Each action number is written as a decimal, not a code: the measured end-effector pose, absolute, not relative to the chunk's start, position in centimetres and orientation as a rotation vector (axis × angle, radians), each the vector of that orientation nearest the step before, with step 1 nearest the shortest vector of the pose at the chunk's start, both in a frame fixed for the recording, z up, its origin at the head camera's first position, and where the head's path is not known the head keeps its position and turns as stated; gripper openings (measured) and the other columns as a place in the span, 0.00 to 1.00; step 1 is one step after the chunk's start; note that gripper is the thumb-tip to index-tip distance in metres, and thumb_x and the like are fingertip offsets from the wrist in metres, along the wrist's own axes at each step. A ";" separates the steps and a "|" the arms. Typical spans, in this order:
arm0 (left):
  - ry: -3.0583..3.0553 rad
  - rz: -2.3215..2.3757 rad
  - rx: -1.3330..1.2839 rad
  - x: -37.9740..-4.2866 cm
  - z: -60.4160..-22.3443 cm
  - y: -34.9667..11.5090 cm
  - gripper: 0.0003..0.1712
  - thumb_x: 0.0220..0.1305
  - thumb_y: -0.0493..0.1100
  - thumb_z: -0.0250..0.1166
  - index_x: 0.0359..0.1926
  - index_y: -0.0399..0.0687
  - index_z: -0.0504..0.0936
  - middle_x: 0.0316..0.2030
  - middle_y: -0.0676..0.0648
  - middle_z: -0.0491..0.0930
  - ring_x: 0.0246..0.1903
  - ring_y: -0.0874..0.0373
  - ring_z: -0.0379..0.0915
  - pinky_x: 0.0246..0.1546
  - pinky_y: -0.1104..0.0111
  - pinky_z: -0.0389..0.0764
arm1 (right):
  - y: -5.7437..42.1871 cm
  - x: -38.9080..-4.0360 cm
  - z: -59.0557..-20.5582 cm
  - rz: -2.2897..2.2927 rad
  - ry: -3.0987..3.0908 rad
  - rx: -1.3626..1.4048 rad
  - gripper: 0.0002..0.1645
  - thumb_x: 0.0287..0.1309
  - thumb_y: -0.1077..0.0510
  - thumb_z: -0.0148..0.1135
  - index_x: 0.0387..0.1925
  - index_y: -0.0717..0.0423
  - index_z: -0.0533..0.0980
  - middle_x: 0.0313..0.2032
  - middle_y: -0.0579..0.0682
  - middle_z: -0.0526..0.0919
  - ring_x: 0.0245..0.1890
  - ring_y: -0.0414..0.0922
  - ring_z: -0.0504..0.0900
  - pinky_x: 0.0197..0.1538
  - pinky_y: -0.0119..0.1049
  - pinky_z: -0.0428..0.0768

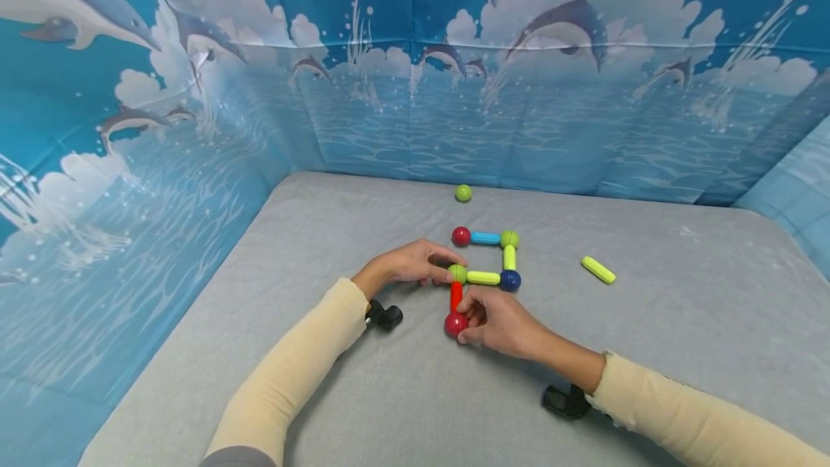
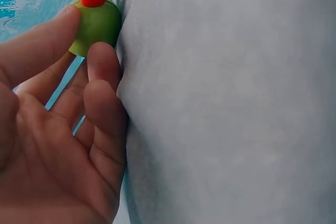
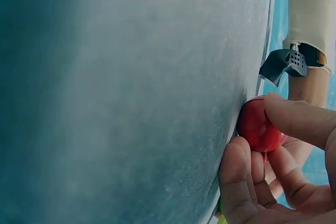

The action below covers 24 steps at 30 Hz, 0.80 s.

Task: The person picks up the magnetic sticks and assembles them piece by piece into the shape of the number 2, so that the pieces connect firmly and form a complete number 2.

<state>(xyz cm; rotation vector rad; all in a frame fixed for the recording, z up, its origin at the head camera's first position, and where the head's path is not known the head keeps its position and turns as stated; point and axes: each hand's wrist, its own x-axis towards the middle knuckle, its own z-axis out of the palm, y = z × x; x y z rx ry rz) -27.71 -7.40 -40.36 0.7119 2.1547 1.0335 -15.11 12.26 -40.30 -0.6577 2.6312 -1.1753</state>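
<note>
My left hand (image 1: 415, 262) holds a green ball (image 2: 100, 29) between thumb and fingers. From that ball a red rod (image 1: 457, 297) runs toward me to a red ball (image 3: 257, 124), which my right hand (image 1: 502, 321) pinches. To the right, a yellow-green rod (image 1: 483, 277) links the held green ball to a dark blue ball (image 1: 510, 280). Another yellow-green rod (image 1: 509, 258) leads away from there to a second green ball (image 1: 509, 238). A light blue rod (image 1: 485, 238) then joins it to a far red ball (image 1: 461, 236). These pieces lie flat in a bent chain.
A loose green ball (image 1: 463, 193) sits near the back edge of the grey cloth surface (image 1: 363, 215). Off to the right lies a single yellow-green rod (image 1: 598, 269). A dolphin-printed curtain (image 1: 402, 114) hangs behind and at both sides.
</note>
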 end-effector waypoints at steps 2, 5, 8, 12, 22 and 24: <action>2.144 1.032 0.717 -27.8 -40.3 -7.5 0.23 0.68 0.43 0.64 0.63 0.58 0.79 0.59 0.49 0.79 0.31 0.61 0.71 0.29 0.72 0.74 | 12.3 -15.1 -40.2 -1.172 2.615 -0.649 0.19 0.46 0.65 0.77 0.38 0.59 0.75 0.33 0.49 0.82 0.31 0.38 0.78 0.36 0.27 0.80; 2.139 1.043 0.725 -27.8 -40.0 -7.9 0.26 0.67 0.41 0.64 0.66 0.55 0.76 0.61 0.48 0.78 0.34 0.61 0.74 0.31 0.71 0.76 | 12.6 -15.2 -39.8 -1.155 2.583 -0.611 0.23 0.47 0.62 0.77 0.43 0.60 0.74 0.36 0.50 0.81 0.31 0.39 0.78 0.36 0.28 0.80; 2.171 1.072 0.735 -27.5 -39.5 -8.4 0.27 0.66 0.40 0.65 0.66 0.52 0.75 0.62 0.46 0.77 0.39 0.59 0.77 0.33 0.70 0.78 | 13.8 -15.2 -39.1 -1.134 2.572 -0.562 0.27 0.50 0.58 0.76 0.48 0.61 0.72 0.39 0.52 0.80 0.33 0.40 0.79 0.35 0.29 0.80; 2.296 1.090 0.776 -26.2 -38.8 -9.6 0.23 0.66 0.38 0.65 0.62 0.47 0.78 0.56 0.44 0.80 0.41 0.57 0.78 0.34 0.69 0.79 | 16.6 -15.6 -37.9 -1.110 2.618 -0.494 0.30 0.55 0.56 0.73 0.54 0.62 0.70 0.42 0.54 0.80 0.38 0.43 0.79 0.36 0.31 0.80; 2.518 1.059 0.967 -21.6 -38.3 -11.2 0.16 0.64 0.35 0.66 0.52 0.42 0.83 0.47 0.41 0.84 0.31 0.60 0.74 0.30 0.74 0.77 | 23.8 -17.4 -35.7 -1.041 2.784 -0.346 0.29 0.67 0.54 0.62 0.62 0.65 0.66 0.48 0.57 0.79 0.45 0.42 0.81 0.39 0.31 0.80; 2.536 1.047 0.999 -21.0 -38.4 -11.1 0.16 0.63 0.36 0.67 0.52 0.42 0.83 0.46 0.42 0.84 0.32 0.61 0.74 0.31 0.75 0.76 | 24.8 -18.0 -35.4 -1.031 2.800 -0.328 0.30 0.68 0.53 0.60 0.63 0.65 0.65 0.50 0.58 0.79 0.43 0.37 0.80 0.40 0.30 0.80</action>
